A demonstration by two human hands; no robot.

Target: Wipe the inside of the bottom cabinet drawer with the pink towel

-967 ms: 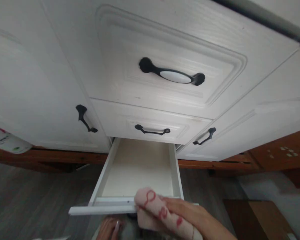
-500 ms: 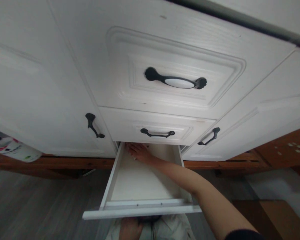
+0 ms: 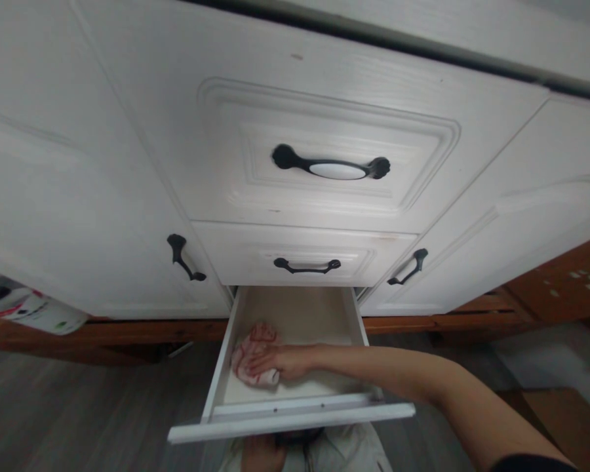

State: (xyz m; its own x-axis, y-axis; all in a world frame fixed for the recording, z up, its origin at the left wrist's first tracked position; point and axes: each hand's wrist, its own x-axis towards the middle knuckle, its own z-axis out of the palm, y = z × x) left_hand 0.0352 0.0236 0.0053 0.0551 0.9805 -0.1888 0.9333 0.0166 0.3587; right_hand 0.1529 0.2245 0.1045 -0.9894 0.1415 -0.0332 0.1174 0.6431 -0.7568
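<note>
A pull-out drawer point(image 3: 324, 308) stands open at the bottom of a white cabinet. Inside it, by the left wall, lies a crumpled pink-and-white cloth point(image 3: 248, 357) with red markings. My right hand point(image 3: 288, 362) reaches in from the right and presses on this cloth, its fingers over the cloth's right part. Below the drawer front, close to my lap, part of my left hand point(image 3: 261, 452) shows. The drawer hides most of it, and its fingers cannot be made out.
Above the open drawer are two closed drawers, the upper one with a black-and-white handle point(image 3: 332, 167). Doors with black handles flank them. A white container point(image 3: 49, 313) stands on the wooden ledge point(image 3: 162, 328) at left. A cardboard box point(image 3: 560, 419) sits on the floor at right.
My right hand has come from the drawer's back left corner toward its front, bringing the cloth along the left side. The view has shifted slightly.
</note>
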